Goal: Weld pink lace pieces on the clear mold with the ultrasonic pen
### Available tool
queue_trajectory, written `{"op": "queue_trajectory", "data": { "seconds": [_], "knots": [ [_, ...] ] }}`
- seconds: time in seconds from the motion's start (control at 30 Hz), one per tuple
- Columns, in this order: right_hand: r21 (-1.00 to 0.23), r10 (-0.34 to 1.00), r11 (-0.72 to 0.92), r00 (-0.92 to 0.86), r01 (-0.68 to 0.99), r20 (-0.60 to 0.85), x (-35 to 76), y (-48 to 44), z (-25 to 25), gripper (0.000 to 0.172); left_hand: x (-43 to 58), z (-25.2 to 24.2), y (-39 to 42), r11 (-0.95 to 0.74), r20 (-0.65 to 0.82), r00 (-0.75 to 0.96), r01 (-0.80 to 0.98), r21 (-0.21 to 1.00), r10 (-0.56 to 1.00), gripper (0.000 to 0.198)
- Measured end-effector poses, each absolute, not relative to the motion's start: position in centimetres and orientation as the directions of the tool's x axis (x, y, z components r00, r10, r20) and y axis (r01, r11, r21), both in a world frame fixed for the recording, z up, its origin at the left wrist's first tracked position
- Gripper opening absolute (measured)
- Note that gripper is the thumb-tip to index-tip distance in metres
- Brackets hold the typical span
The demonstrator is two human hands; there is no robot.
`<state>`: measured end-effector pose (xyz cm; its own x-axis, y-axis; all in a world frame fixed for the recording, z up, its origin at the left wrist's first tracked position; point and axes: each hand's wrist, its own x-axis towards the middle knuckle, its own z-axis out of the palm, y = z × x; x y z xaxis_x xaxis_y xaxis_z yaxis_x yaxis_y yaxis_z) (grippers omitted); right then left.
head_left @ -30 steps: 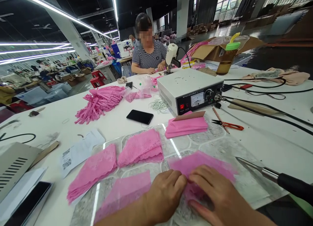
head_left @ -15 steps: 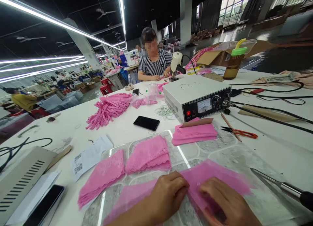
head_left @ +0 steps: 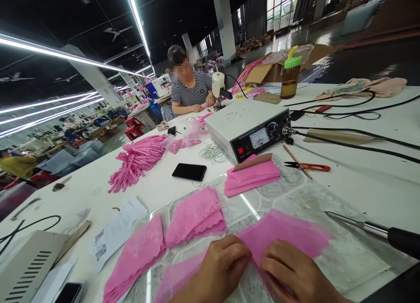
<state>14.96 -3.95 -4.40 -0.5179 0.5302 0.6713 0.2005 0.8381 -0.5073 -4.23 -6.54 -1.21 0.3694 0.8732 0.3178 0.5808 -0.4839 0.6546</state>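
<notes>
My left hand [head_left: 220, 268] and my right hand [head_left: 293, 274] lie close together at the bottom middle, fingers curled and pinching a thin pink lace piece [head_left: 288, 233] that spreads to the right over a glass plate [head_left: 331, 259]. A second pink lace piece [head_left: 173, 279] lies under my left wrist. Two stacks of pink lace [head_left: 195, 216] [head_left: 135, 255] sit just beyond my left hand. A folded pink stack [head_left: 251, 175] lies further back.
A metal-tipped hand tool with a black handle [head_left: 377, 231] lies at the right. A white control box [head_left: 249, 126], red scissors [head_left: 308, 166], a black phone [head_left: 189, 172], pink strips [head_left: 138, 158] and cables are on the white table. A person in a striped shirt [head_left: 188, 91] works opposite.
The camera swung slightly left and tilted. My hands stay pinched on the lace, which has shifted a little under the fingers.
</notes>
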Motion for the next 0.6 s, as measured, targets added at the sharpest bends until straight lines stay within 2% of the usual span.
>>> {"op": "queue_trajectory", "data": {
  "seconds": [0.17, 0.43, 0.5, 0.6],
  "knots": [
    [-0.510, 0.509, 0.844, -0.550, 0.167, 0.662, 15.2, -4.0, -4.5, 0.022, -4.8, -0.7, -6.3, -0.538, 0.312, 0.457, 0.539, 0.647, 0.833, 0.017],
    [-0.552, 0.539, 0.816, -0.576, 0.174, 0.615, 15.4, -4.5, -3.1, 0.029, -6.4, -0.6, -6.1, -0.618, 0.257, 0.598, 0.538, 0.573, 0.759, 0.015],
    [-0.530, 0.524, 0.828, -0.584, 0.181, 0.620, 15.3, -4.5, -3.5, 0.030, -6.5, -0.7, -6.1, -0.627, 0.262, 0.599, 0.549, 0.553, 0.756, 0.015],
    [-0.450, 0.479, 0.873, -0.504, 0.189, 0.719, 14.7, -4.6, -5.1, 0.029, -6.6, -1.0, -6.2, -0.647, 0.297, 0.592, 0.561, 0.517, 0.749, 0.015]
  ]
}}
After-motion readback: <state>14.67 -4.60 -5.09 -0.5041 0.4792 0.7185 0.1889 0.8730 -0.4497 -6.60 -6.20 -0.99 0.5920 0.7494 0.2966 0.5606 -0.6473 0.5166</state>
